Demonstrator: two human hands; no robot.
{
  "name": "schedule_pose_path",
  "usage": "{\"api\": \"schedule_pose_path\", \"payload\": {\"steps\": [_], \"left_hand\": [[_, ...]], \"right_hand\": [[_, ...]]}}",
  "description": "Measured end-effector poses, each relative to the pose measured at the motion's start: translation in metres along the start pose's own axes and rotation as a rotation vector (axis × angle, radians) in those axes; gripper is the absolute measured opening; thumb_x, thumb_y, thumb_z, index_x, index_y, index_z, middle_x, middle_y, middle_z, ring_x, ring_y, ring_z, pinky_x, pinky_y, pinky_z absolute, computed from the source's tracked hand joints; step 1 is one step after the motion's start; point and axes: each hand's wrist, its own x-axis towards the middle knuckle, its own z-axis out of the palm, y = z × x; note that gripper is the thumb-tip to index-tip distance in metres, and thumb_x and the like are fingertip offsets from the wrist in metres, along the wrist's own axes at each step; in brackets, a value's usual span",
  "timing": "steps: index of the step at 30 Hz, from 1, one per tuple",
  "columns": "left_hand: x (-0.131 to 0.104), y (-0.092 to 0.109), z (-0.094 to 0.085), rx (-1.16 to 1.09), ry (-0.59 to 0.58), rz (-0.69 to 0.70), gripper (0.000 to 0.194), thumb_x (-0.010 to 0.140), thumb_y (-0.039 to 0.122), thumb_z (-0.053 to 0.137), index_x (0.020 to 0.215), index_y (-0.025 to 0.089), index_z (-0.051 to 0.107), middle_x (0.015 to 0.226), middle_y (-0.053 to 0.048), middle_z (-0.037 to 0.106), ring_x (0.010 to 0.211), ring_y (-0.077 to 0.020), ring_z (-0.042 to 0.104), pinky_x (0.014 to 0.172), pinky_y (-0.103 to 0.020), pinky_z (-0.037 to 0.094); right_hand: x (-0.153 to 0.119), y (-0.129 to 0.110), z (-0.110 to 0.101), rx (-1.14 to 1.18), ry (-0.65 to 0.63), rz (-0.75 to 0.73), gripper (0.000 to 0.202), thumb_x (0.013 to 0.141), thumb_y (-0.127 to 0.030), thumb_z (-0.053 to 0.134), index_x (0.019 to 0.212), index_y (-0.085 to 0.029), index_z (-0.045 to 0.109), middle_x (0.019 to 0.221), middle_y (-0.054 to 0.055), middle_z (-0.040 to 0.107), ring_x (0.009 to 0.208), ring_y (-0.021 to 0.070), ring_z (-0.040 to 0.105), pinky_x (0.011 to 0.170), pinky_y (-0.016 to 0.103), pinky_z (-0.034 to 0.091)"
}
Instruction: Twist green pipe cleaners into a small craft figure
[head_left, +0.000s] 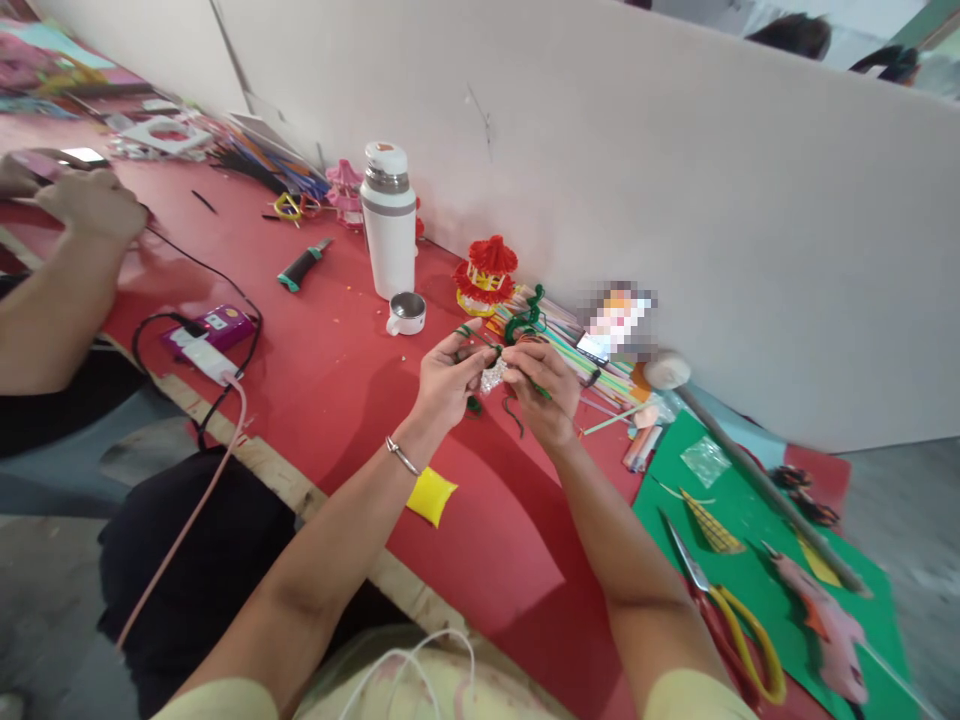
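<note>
My left hand (444,385) is closed in a pinch on green yarn (484,338), with a strand looped over a raised finger. My right hand (546,388) pinches at the same yarn just beside it, fingertips nearly touching the left ones. A bit of green shows under the right fingers, too small to name. Just below the fingertips is a clear, sparkly cluster (493,377); whether it is held or lies behind them I cannot tell. A curly dark green piece (528,316) rests beyond the hands. A yellow packet (433,497) lies near my left forearm.
A white thermos (390,225) and its metal-lined cup (407,313) stand beyond my hands, left of a red-and-yellow lantern-like ornament (487,275). Scissors (720,605) and a pink glue gun (821,620) lie right. Another person's hand (97,205) is at left, near a cabled power bank (217,325).
</note>
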Motion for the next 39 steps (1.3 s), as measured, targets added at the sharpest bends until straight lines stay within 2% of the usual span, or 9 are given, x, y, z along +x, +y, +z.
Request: {"api": "schedule_pose_path", "payload": {"steps": [2,4,6,8,12,16,20,27,39], "left_hand": [[0.000,0.001,-0.001,-0.018,-0.035,-0.074,0.069,0.057,0.030,0.101,0.121,0.016,0.079,0.064,0.004,0.068,0.042,-0.0012,0.037,0.042,-0.019,0.021],[0.000,0.001,0.000,0.046,-0.014,-0.053,0.068,0.057,0.029,0.100,0.120,0.015,0.078,0.063,0.005,0.067,0.042,-0.0018,0.039,0.042,-0.019,0.022],[-0.001,0.000,0.004,0.117,0.049,0.022,0.065,0.059,0.027,0.099,0.120,0.015,0.078,0.063,0.006,0.067,0.044,-0.0026,0.043,0.043,-0.020,0.025],[-0.004,0.000,0.010,0.099,0.082,0.027,0.060,0.061,0.025,0.097,0.117,0.015,0.077,0.061,0.008,0.063,0.045,-0.0028,0.044,0.044,-0.019,0.026],[-0.008,0.006,0.017,-0.089,-0.014,-0.177,0.045,0.061,0.020,0.096,0.099,0.015,0.074,0.059,0.009,0.057,0.043,-0.0009,0.039,0.042,-0.017,0.023],[-0.007,0.020,0.012,-0.156,-0.123,-0.291,0.047,0.060,0.011,0.094,0.103,0.013,0.075,0.061,0.008,0.057,0.043,0.0012,0.036,0.042,-0.014,0.021],[-0.008,0.033,0.006,-0.095,-0.156,-0.361,0.051,0.061,0.006,0.093,0.109,0.011,0.076,0.061,0.006,0.058,0.043,0.0013,0.036,0.042,-0.014,0.018],[-0.011,0.042,0.003,-0.075,-0.129,-0.414,0.045,0.062,0.003,0.089,0.104,0.010,0.077,0.059,0.008,0.055,0.042,0.0017,0.035,0.041,-0.013,0.019],[-0.011,0.049,-0.004,-0.038,-0.169,-0.435,0.045,0.064,0.008,0.089,0.108,0.010,0.076,0.062,0.007,0.055,0.041,0.0015,0.034,0.039,-0.012,0.022]], "right_hand": [[0.004,0.002,-0.005,0.056,-0.050,0.002,0.018,0.099,-0.036,0.073,0.115,-0.034,0.082,0.108,0.004,0.080,0.100,0.0226,0.077,0.091,0.040,0.064],[0.006,0.004,-0.007,0.082,-0.101,0.032,0.018,0.099,-0.034,0.073,0.114,-0.034,0.082,0.105,0.003,0.080,0.099,0.0216,0.077,0.089,0.039,0.064],[0.004,0.006,-0.005,0.032,-0.087,0.031,0.018,0.100,-0.034,0.072,0.115,-0.033,0.082,0.104,0.004,0.079,0.097,0.0207,0.076,0.087,0.037,0.063],[-0.001,0.006,-0.001,-0.076,-0.024,-0.041,0.022,0.100,-0.036,0.071,0.120,-0.033,0.081,0.108,0.006,0.078,0.100,0.0216,0.076,0.087,0.038,0.064],[-0.007,0.008,0.003,-0.057,0.050,-0.187,0.032,0.098,-0.031,0.075,0.129,-0.039,0.078,0.109,0.005,0.079,0.103,0.0230,0.076,0.090,0.040,0.064],[0.007,0.008,-0.011,0.167,0.000,-0.116,0.030,0.096,-0.038,0.077,0.126,-0.040,0.080,0.111,0.004,0.082,0.100,0.0226,0.078,0.087,0.039,0.065],[0.021,0.007,-0.027,0.293,-0.115,-0.067,0.026,0.094,-0.048,0.078,0.117,-0.037,0.085,0.109,0.005,0.086,0.098,0.0231,0.081,0.090,0.040,0.066],[0.022,0.008,-0.033,0.370,-0.199,-0.027,0.031,0.088,-0.049,0.084,0.117,-0.038,0.085,0.113,0.005,0.087,0.105,0.0263,0.082,0.094,0.044,0.066],[0.027,0.000,-0.041,0.423,-0.243,-0.036,0.028,0.090,-0.045,0.083,0.118,-0.039,0.085,0.115,0.004,0.087,0.107,0.0247,0.082,0.096,0.041,0.066]]}}
